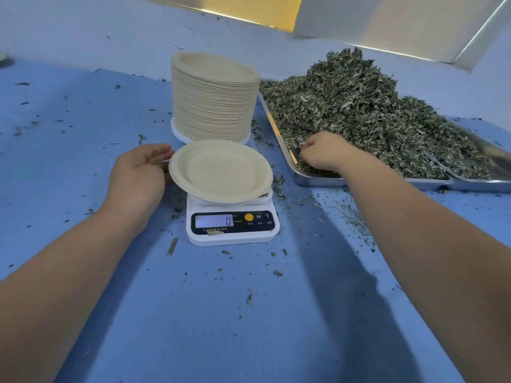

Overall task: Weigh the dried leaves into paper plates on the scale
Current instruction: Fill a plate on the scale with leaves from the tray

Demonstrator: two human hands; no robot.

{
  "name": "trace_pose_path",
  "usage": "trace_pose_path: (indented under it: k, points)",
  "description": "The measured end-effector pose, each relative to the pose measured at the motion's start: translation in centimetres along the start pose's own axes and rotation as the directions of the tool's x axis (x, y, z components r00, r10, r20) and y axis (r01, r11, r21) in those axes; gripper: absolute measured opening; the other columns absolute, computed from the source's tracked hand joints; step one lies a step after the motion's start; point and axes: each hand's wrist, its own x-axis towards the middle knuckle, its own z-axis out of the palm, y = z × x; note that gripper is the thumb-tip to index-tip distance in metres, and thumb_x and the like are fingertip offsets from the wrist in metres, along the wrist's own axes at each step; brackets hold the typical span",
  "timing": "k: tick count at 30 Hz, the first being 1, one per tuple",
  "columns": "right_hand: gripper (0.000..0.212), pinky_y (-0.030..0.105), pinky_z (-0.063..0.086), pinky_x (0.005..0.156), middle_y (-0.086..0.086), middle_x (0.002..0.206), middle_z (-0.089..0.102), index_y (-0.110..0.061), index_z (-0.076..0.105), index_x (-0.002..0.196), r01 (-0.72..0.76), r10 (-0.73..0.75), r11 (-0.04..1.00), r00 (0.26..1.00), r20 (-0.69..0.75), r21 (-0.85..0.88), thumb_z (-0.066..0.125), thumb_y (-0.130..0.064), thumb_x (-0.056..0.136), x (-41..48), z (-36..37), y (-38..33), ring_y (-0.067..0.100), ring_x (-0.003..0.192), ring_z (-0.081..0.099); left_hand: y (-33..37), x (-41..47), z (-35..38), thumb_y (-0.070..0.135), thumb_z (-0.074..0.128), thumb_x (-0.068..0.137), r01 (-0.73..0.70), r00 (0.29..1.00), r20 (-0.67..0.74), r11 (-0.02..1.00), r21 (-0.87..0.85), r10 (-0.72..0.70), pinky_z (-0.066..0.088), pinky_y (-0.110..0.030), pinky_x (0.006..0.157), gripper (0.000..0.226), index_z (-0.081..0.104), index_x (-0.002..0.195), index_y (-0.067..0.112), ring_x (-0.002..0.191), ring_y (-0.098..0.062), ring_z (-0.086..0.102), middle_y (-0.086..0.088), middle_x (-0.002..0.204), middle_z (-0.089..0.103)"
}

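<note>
Blue-covered table, littered with leaf scraps; a pale wall runs along the far side.

Left hand: fingers released and nearly straight, lying against the left rim of the plate. Judged to be steadying the plate, not gripping it.

The plate is empty and sits on the scale, overhanging its platform, more to the left. The display reads 0, so the plate looks tared and ready to fill. The stack of spare plates stands just beyond the scale, within easy reach.

Right hand: fingers clenched down into the leaves at the near left corner of the tray, apparently grasping a portion. What it actually holds is hidden.

The leaves are heaped high toward the far side of the tray and thin out at that corner.

Clearance: the tray's raised edge lies between the right hand and the plate, so the load must be lifted over it. The gap between them is short and open. The table near the scale is unobstructed.
</note>
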Motion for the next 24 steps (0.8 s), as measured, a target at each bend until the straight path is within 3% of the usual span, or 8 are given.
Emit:
trace_pose_path:
  k: [2, 4, 6, 9, 14, 18, 20, 24]
  points:
    - [0.029, 0.042, 0.061, 0.075, 0.012, 0.091, 0.071, -0.011, 0.072, 0.100, 0.011, 0.006, 0.996, 0.983, -0.181, 0.090, 0.050, -0.027, 0.091, -0.1, -0.4, 0.8, 0.023, 0.076, 0.064, 0.0, 0.0, 0.0, -0.014, 0.037, 0.087, 0.011, 1.000, -0.013, 1.000, -0.021, -0.011, 0.059, -0.020, 0.080, 0.055, 0.067, 0.119, 0.020, 0.102, -0.008, 0.072, 0.004, 0.112, 0.073]
    - [0.025, 0.043, 0.058, 0.078, 0.007, 0.083, 0.067, -0.014, 0.067, 0.092, -0.052, 0.069, 0.996, 0.966, -0.247, 0.077, 0.051, -0.033, 0.087, -0.3, -0.3, 2.0, 0.027, 0.078, 0.064, 0.0, 0.0, 0.0, -0.014, 0.037, 0.087, 0.006, 1.000, -0.005, 1.000, 0.015, -0.006, 0.059, -0.027, 0.090, 0.055, 0.067, 0.118, 0.022, 0.107, -0.011, 0.071, 0.006, 0.112, 0.072]
    - [0.027, 0.039, 0.053, 0.078, 0.006, 0.085, 0.061, -0.013, 0.059, 0.092, -0.141, 0.135, 0.989, 0.982, -0.133, -0.036, 0.051, -0.039, 0.090, -0.2, 0.2, 3.0, 0.027, 0.080, 0.059, -0.1, 0.0, 0.1, -0.013, 0.037, 0.087, 0.001, 1.000, 0.008, 0.999, 0.045, -0.002, 0.057, -0.035, 0.099, 0.057, 0.067, 0.121, 0.021, 0.111, -0.013, 0.070, 0.006, 0.114, 0.072]
    - [0.035, 0.030, 0.042, 0.058, 0.013, 0.095, 0.062, -0.010, 0.057, 0.084, -0.141, 0.147, 0.981, 0.988, 0.039, -0.131, 0.044, -0.038, 0.099, 0.2, 0.7, 3.0, 0.021, 0.072, 0.053, -0.1, 0.0, 0.0, -0.014, 0.040, 0.086, -0.014, 1.000, 0.021, 0.995, 0.099, 0.012, 0.054, -0.039, 0.104, 0.059, 0.066, 0.128, 0.018, 0.114, -0.012, 0.068, 0.004, 0.119, 0.072]
    - [0.037, 0.046, 0.052, 0.093, 0.018, 0.124, 0.063, -0.003, 0.066, 0.118, -0.044, 0.051, 0.998, 0.989, 0.136, -0.054, 0.042, -0.027, 0.101, 0.0, 0.4, 1.5, 0.033, 0.109, 0.062, 0.0, -0.4, 0.1, -0.020, 0.036, 0.079, -0.057, 0.998, 0.037, 0.985, 0.166, 0.052, 0.054, -0.031, 0.098, 0.069, 0.065, 0.133, 0.013, 0.116, -0.009, 0.065, 0.001, 0.124, 0.071]
    - [0.031, 0.033, 0.051, 0.065, 0.011, 0.093, 0.070, -0.011, 0.069, 0.106, 0.069, -0.060, 0.997, 0.982, -0.178, 0.044, 0.044, -0.026, 0.095, -0.8, 0.1, 0.8, 0.023, 0.073, 0.060, 0.0, -0.4, 0.1, -0.020, 0.035, 0.079, -0.061, 0.998, 0.030, 0.985, 0.163, 0.057, 0.053, -0.031, 0.101, 0.070, 0.064, 0.133, 0.013, 0.116, -0.008, 0.065, 0.001, 0.124, 0.070]
    - [0.032, 0.037, 0.053, 0.073, 0.004, 0.084, 0.067, -0.017, 0.066, 0.101, 0.061, -0.058, 0.998, 0.956, -0.288, 0.004, 0.043, -0.038, 0.096, -1.2, 0.3, 0.6, 0.024, 0.074, 0.060, 0.0, -0.4, 0.1, -0.020, 0.036, 0.080, -0.059, 0.998, 0.030, 0.986, 0.159, 0.055, 0.054, -0.032, 0.101, 0.069, 0.065, 0.132, 0.014, 0.114, -0.007, 0.065, 0.002, 0.123, 0.070]
    - [0.062, 0.041, 0.039, 0.102, 0.013, 0.138, 0.055, -0.016, 0.050, 0.138, 0.048, -0.044, 0.998, 0.996, 0.083, -0.045, 0.022, -0.059, 0.104, -1.0, 1.4, -0.5, 0.033, 0.124, 0.051, -0.2, -0.1, 0.0, -0.019, 0.037, 0.081, -0.058, 0.998, 0.030, 0.986, 0.154, 0.054, 0.055, -0.036, 0.102, 0.066, 0.065, 0.130, 0.015, 0.113, -0.007, 0.066, 0.001, 0.122, 0.071]
